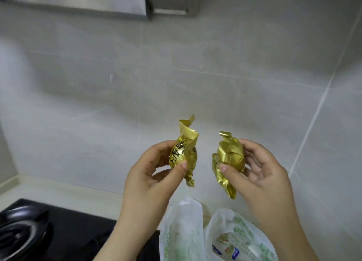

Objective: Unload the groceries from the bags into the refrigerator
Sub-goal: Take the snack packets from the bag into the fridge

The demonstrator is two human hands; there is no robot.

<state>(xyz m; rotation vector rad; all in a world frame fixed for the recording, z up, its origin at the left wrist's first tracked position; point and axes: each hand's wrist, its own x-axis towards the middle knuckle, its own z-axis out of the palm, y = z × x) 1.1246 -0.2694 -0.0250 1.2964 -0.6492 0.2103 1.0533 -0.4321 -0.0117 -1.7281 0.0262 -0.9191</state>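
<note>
Two small egg-shaped packets in crinkly gold foil are held up in front of the grey tiled wall, one per hand. The left hand has thumb and fingers clamped on the printed gold packet, black lettering facing the camera and twisted ends poking up and down. The right hand pinches the plain gold packet the same way, thumb in front, fingers curled behind.

Directly below on the pale counter sit two thin white plastic bags with green print, mouths open. The right-hand one shows more packaged stuff inside. My guess is they're held side by side for a quick look or to count them before they go in the fridge, which isn't in view at all. There's a black stovetop just left of the bags, so I wouldn't park anything there.
</note>
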